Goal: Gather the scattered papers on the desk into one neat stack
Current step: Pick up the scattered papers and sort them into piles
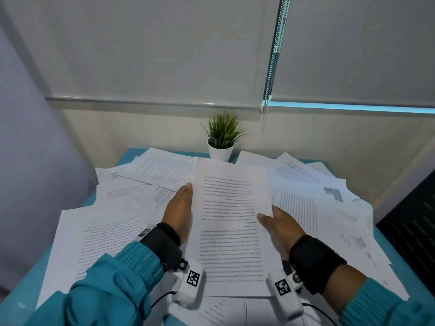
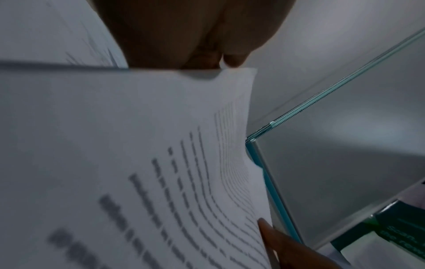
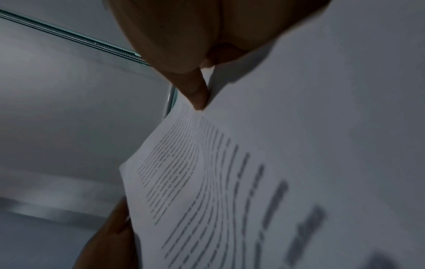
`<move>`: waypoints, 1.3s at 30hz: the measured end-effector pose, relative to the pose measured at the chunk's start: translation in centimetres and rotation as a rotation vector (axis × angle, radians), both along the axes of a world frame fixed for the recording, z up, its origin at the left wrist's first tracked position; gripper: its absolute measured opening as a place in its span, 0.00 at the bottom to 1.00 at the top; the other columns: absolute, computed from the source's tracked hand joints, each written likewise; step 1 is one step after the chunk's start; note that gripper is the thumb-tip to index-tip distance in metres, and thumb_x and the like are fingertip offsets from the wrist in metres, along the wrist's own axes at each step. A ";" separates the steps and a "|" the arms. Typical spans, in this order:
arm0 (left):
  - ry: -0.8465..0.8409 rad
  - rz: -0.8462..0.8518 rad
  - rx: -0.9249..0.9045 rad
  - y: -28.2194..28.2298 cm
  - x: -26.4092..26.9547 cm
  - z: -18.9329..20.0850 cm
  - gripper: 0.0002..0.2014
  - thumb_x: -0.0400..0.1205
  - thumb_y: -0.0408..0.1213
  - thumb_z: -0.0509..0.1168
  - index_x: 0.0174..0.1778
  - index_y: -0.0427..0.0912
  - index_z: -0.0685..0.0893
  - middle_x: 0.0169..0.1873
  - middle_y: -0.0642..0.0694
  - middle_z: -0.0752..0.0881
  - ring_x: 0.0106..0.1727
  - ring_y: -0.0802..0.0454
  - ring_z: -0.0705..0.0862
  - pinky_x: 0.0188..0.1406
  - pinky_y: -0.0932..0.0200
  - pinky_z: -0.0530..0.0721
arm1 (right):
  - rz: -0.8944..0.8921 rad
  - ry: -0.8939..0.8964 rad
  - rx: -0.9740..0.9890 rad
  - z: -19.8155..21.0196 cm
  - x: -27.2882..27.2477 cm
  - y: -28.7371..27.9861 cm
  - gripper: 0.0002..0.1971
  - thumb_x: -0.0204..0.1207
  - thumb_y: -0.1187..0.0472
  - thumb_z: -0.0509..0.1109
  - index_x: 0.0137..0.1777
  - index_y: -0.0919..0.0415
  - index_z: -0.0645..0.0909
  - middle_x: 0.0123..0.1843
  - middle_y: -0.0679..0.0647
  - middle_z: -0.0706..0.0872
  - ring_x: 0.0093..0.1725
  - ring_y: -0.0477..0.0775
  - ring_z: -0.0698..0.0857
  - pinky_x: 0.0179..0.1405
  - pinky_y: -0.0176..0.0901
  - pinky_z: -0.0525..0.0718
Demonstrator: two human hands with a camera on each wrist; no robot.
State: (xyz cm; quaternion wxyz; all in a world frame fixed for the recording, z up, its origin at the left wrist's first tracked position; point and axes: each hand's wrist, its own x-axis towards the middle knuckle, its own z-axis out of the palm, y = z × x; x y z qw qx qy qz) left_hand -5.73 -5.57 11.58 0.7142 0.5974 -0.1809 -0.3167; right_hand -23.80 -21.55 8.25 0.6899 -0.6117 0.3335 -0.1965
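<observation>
Lay scattered across the teal desk [image 1: 400, 262]: white printed papers [image 1: 106, 234], overlapping, from the left edge to the right. Gripped by the left hand [image 1: 180, 211] along its left side: a white sheet of printed text [image 1: 231, 222], raised above the rest at the middle, fingers hidden behind the page. Pinched at its right edge by the right hand [image 1: 281, 225], thumb on top. Stood behind, at the desk's far edge: a small green plant in a white pot [image 1: 221, 143].
</observation>
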 end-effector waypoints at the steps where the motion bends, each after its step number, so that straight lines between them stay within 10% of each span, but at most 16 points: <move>1: 0.023 -0.025 -0.016 -0.1 -0.2 0.0 0.13 0.89 0.48 0.56 0.59 0.51 0.85 0.54 0.54 0.91 0.55 0.57 0.88 0.59 0.57 0.85 | -0.022 -0.015 -0.008 -0.2 0.1 0.2 0.13 0.81 0.61 0.66 0.65 0.59 0.80 0.61 0.51 0.89 0.63 0.53 0.85 0.72 0.55 0.76; 6: -0.111 -0.193 0.138 0.8 0.3 -1.7 0.16 0.81 0.28 0.68 0.65 0.38 0.84 0.58 0.45 0.91 0.61 0.46 0.88 0.64 0.53 0.85 | -0.046 -0.002 -0.040 -0.5 0.5 1.4 0.13 0.80 0.55 0.68 0.63 0.54 0.81 0.60 0.50 0.89 0.59 0.46 0.87 0.66 0.47 0.81; 9: -0.220 -0.146 0.268 1.4 2.0 -3.3 0.16 0.76 0.31 0.72 0.60 0.43 0.87 0.55 0.47 0.92 0.59 0.46 0.89 0.66 0.44 0.83 | 0.070 0.103 -0.087 -0.1 0.4 1.1 0.04 0.82 0.61 0.66 0.52 0.60 0.80 0.44 0.52 0.86 0.33 0.33 0.85 0.32 0.24 0.79; 14: -0.299 -0.031 0.378 2.3 5.1 -4.1 0.14 0.77 0.29 0.72 0.58 0.42 0.87 0.54 0.44 0.91 0.57 0.43 0.88 0.66 0.43 0.83 | 0.046 0.435 -0.303 -0.5 -1.1 -3.1 0.21 0.76 0.52 0.72 0.65 0.58 0.76 0.61 0.53 0.81 0.56 0.52 0.82 0.59 0.48 0.83; 22: -0.108 0.057 0.408 4.5 8.3 -6.1 0.19 0.80 0.24 0.69 0.67 0.36 0.82 0.60 0.40 0.87 0.62 0.40 0.84 0.69 0.48 0.77 | -0.023 0.276 0.164 -2.2 0.1 -2.3 0.28 0.72 0.69 0.75 0.70 0.69 0.67 0.48 0.65 0.81 0.44 0.58 0.83 0.29 0.39 0.74; 28: -0.041 0.073 0.372 4.4 7.8 -6.5 0.16 0.79 0.23 0.68 0.62 0.38 0.83 0.59 0.39 0.87 0.55 0.43 0.85 0.64 0.51 0.79 | 0.035 0.644 -0.545 -0.3 4.6 -6.7 0.39 0.69 0.52 0.79 0.76 0.65 0.66 0.75 0.62 0.72 0.72 0.59 0.75 0.66 0.41 0.73; 39: 0.021 0.099 0.276 4.3 7.7 -7.0 0.12 0.81 0.22 0.66 0.57 0.39 0.83 0.51 0.43 0.89 0.51 0.48 0.86 0.54 0.57 0.81 | 0.257 0.854 -0.603 0.6 13.2 -11.0 0.58 0.62 0.37 0.78 0.83 0.64 0.51 0.83 0.60 0.61 0.81 0.59 0.64 0.77 0.47 0.64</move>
